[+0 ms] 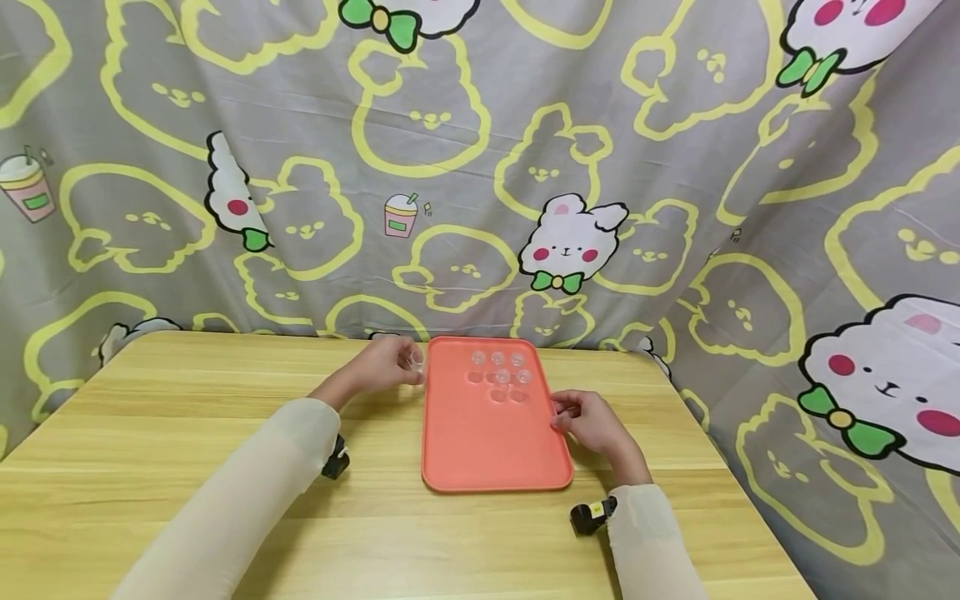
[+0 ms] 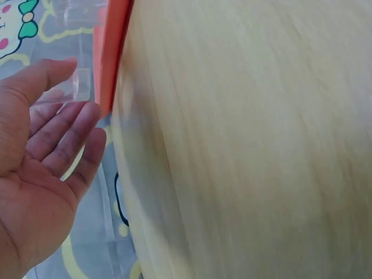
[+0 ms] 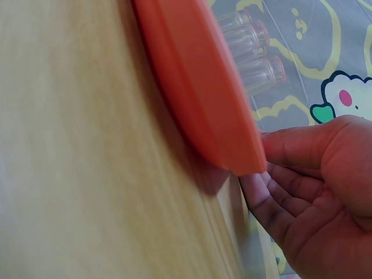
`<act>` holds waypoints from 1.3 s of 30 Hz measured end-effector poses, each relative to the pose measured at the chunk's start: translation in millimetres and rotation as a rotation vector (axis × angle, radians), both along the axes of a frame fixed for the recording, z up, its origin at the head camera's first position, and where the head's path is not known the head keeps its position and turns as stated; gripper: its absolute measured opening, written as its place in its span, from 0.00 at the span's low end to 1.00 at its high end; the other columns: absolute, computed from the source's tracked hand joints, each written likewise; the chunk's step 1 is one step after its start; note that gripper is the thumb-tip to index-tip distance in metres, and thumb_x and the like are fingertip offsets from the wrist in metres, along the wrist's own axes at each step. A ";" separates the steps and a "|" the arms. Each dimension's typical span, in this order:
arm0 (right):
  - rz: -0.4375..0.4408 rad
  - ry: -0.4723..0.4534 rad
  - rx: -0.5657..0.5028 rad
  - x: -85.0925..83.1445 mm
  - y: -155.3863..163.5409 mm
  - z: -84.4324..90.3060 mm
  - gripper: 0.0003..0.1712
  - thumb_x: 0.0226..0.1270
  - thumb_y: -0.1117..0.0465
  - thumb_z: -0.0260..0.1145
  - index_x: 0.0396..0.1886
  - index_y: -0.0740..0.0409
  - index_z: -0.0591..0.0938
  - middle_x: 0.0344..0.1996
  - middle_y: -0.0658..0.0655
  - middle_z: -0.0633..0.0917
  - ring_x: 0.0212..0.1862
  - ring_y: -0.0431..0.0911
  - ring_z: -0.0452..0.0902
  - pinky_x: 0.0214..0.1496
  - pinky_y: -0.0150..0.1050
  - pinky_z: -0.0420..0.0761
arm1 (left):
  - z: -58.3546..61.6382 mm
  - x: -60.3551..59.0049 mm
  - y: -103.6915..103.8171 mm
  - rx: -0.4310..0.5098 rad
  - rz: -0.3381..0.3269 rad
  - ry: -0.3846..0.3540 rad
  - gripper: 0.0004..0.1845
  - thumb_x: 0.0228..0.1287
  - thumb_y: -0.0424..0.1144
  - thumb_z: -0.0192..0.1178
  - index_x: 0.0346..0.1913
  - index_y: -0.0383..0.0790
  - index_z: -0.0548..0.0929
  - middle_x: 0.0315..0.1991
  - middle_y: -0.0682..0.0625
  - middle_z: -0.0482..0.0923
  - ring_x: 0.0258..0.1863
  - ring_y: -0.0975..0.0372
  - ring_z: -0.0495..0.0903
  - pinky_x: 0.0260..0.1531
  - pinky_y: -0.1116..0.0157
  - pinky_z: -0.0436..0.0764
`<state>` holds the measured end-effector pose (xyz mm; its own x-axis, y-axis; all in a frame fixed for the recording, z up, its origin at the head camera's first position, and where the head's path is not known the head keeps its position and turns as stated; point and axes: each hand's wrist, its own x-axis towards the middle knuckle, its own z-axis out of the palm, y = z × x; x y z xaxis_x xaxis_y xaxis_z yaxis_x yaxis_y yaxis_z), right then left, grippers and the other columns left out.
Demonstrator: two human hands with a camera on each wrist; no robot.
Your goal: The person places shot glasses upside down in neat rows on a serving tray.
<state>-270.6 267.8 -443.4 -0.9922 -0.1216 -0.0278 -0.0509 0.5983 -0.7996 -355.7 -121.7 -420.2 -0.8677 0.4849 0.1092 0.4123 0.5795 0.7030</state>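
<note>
My left hand [image 1: 383, 364] holds a small clear cup [image 2: 81, 85] between thumb and fingers, just outside the left edge of an orange-red tray [image 1: 491, 454]. In the left wrist view the cup is partly covered by the thumb and fingers. On the tray's far half, several matching clear cups [image 1: 498, 358] stand upright in two rows, three at the back and two in front. At the right edge, my right hand [image 1: 590, 419] pinches the tray's rim. The right wrist view shows the thumb at the rim and fingers [image 3: 273, 212] beneath it.
The tray lies on a light wooden table [image 1: 360, 533], near its far edge. A grey patterned curtain [image 1: 450, 200] hangs behind and along the right side. Each wrist wears a small black camera [image 1: 592, 515].
</note>
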 end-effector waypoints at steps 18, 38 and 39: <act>-0.013 -0.008 0.012 2.9 -3.0 3.5 0.24 0.68 0.75 0.65 0.63 0.71 0.78 0.42 0.60 0.86 0.42 0.48 0.81 0.44 0.42 0.85 | 12.5 0.5 19.8 0.122 0.004 0.074 0.19 0.65 0.39 0.70 0.56 0.34 0.84 0.43 0.47 0.84 0.39 0.59 0.85 0.43 0.57 0.84; 0.005 -0.003 -0.004 1.2 -2.5 2.9 0.24 0.66 0.75 0.66 0.63 0.73 0.78 0.44 0.63 0.85 0.43 0.49 0.81 0.43 0.42 0.86 | 24.0 0.7 36.5 0.262 0.001 0.083 0.22 0.60 0.37 0.75 0.56 0.36 0.84 0.37 0.49 0.84 0.36 0.58 0.82 0.38 0.62 0.83; 0.006 -0.002 -0.003 1.5 -2.7 3.0 0.24 0.66 0.75 0.66 0.62 0.73 0.78 0.44 0.64 0.85 0.43 0.50 0.81 0.43 0.42 0.86 | 23.9 1.0 37.4 0.280 0.005 0.076 0.22 0.60 0.37 0.75 0.56 0.36 0.83 0.38 0.49 0.84 0.37 0.58 0.83 0.40 0.62 0.83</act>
<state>-269.1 265.1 -440.4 -0.9913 -0.1279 -0.0297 -0.0529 0.5958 -0.8014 -354.7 -84.4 -396.4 -0.8541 0.4230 0.3027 0.4676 0.3695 0.8030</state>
